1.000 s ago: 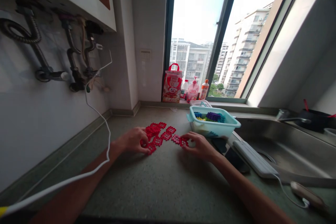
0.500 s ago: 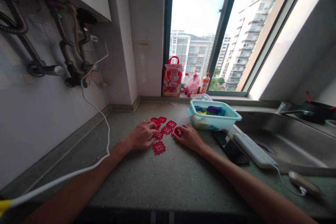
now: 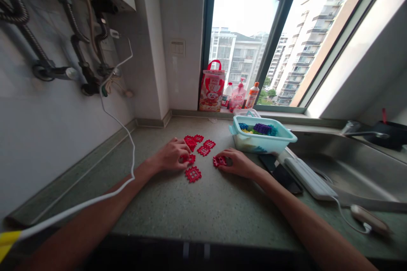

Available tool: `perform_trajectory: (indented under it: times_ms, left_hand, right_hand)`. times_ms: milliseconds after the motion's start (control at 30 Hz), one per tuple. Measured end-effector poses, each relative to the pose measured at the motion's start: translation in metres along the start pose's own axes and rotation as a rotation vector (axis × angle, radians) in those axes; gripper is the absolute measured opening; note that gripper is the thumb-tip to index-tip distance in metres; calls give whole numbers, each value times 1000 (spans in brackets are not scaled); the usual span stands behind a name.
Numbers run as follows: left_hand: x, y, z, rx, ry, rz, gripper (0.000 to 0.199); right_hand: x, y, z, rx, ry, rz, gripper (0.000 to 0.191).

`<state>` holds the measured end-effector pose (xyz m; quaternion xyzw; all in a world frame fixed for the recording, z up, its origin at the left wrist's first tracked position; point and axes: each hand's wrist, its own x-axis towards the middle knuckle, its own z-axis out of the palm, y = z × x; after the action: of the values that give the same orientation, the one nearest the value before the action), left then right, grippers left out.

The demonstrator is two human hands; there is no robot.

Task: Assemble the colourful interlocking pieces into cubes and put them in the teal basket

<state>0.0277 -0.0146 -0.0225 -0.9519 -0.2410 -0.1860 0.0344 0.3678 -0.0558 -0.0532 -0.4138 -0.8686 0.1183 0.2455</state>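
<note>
- If our right grip (image 3: 238,162), pinched on a red piece (image 3: 217,161) at the desk (image 3: 203,207), loosens, that piece could slip.
- Our left grip (image 3: 173,155) curls over another red piece (image 3: 192,159); we cannot tell whether it is closed. Dragging it could scatter the red heap (image 3: 190,144) just beyond.
- We count one loose red square (image 3: 193,174), two side by side (image 3: 206,147), one tub (image 3: 252,146); the heap defies counting.

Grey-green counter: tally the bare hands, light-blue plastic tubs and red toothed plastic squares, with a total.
Left hand and right hand: 2
Light-blue plastic tub: 1
Red toothed plastic squares: at least 7, some partly hidden
Total: at least 10
</note>
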Motion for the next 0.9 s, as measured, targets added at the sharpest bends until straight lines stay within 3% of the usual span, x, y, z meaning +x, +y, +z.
perform_trajectory:
  times_ms: [267, 400, 533, 633, 767, 900]
  left_hand:
    - [-1, -7, -8, 208, 142, 64, 20]
    - [-1, 11, -13, 164, 213, 120, 23]
    - [2, 31, -13, 39, 261, -2, 28]
    - [1, 38, -11, 141, 292, 8, 30]
    - [-6, 42, -11, 309, 181, 230, 37]
    - [-7, 47, -6, 229, 30, 383, 36]
  right_hand:
    - [0, 2, 0, -3, 0, -4, 36]
    - [-1, 1, -2, 6, 2, 2, 36]
    - [-1, 0, -4, 0, -11, -2, 37]
    - [-2, 0, -4, 1, -11, 4, 38]
    - [-3, 1, -3, 4, -7, -12, 37]
    - [-3, 2, -3, -8, -1, -13, 37]
